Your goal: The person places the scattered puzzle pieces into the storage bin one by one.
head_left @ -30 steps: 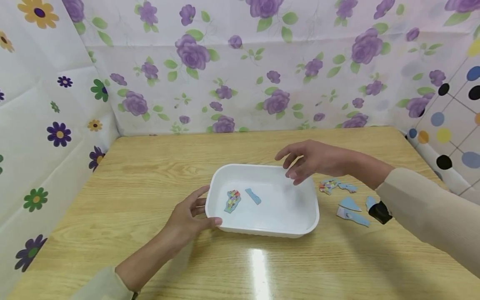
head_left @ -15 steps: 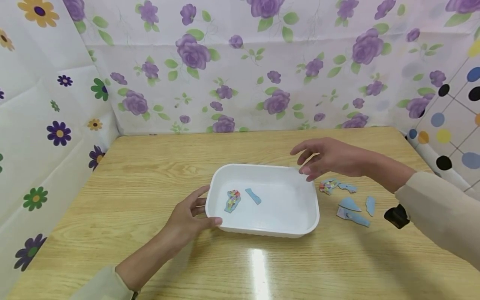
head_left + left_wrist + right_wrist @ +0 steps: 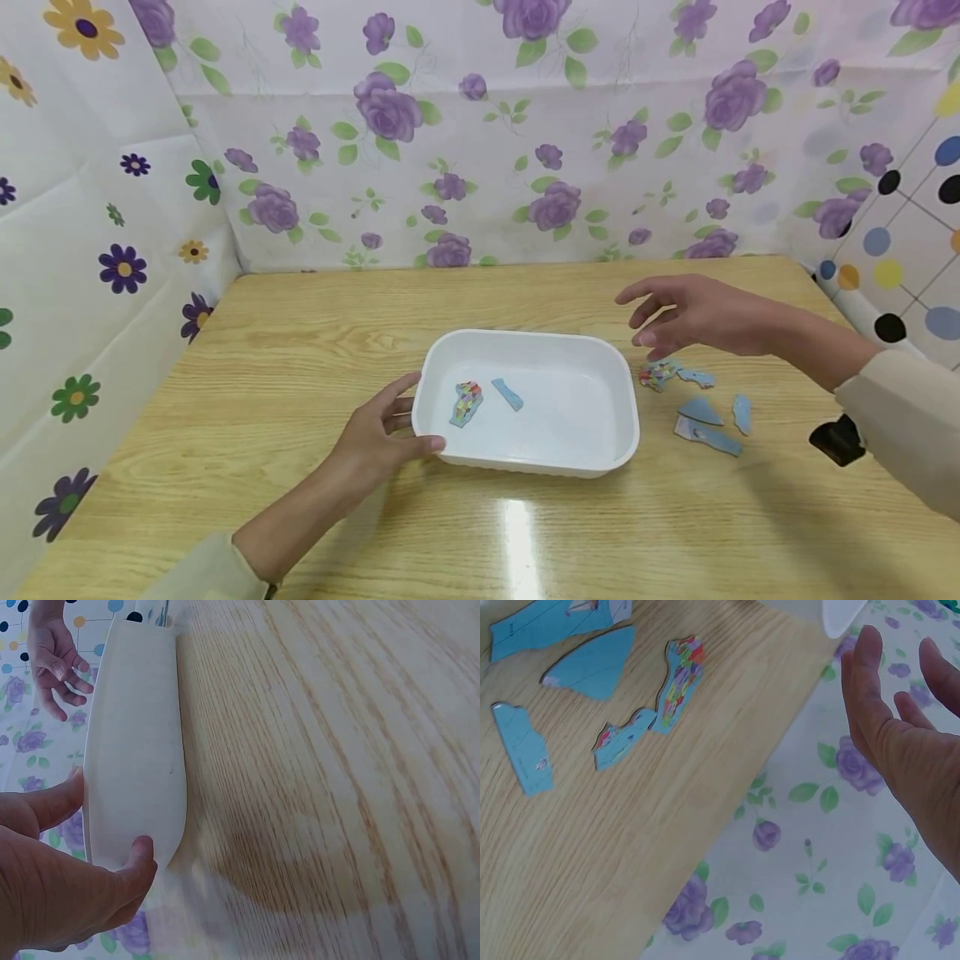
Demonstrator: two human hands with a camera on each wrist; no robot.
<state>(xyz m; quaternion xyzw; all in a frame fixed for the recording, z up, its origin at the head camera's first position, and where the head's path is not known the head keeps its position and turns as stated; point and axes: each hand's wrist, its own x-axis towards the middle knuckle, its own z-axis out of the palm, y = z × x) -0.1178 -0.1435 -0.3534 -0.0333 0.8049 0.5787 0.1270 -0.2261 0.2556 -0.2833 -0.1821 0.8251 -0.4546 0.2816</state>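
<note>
My left hand (image 3: 378,429) holds the left end of a white plastic tub (image 3: 525,464), its thumb on the near rim and its fingers along the outer wall. In the left wrist view the tub's side (image 3: 139,735) fills the space before the thumb and fingers. Inside lie a multicoloured map puzzle piece (image 3: 467,404) and a narrow light-blue piece (image 3: 507,394). My right hand (image 3: 693,315) hovers right of the tub with loosely bent fingers and nothing in it. Below it on the table is another multicoloured piece (image 3: 657,375), also visible in the right wrist view.
Several blue pieces lie right of the tub: a small one (image 3: 697,378), a pointed one (image 3: 701,410), a long one (image 3: 708,436) and a narrow one (image 3: 742,414). The wooden table (image 3: 315,333) backs onto a floral sheet (image 3: 465,150).
My right hand has moved right, from over the tub to above the loose pieces. The left hand, the tub and the pieces stay put.
</note>
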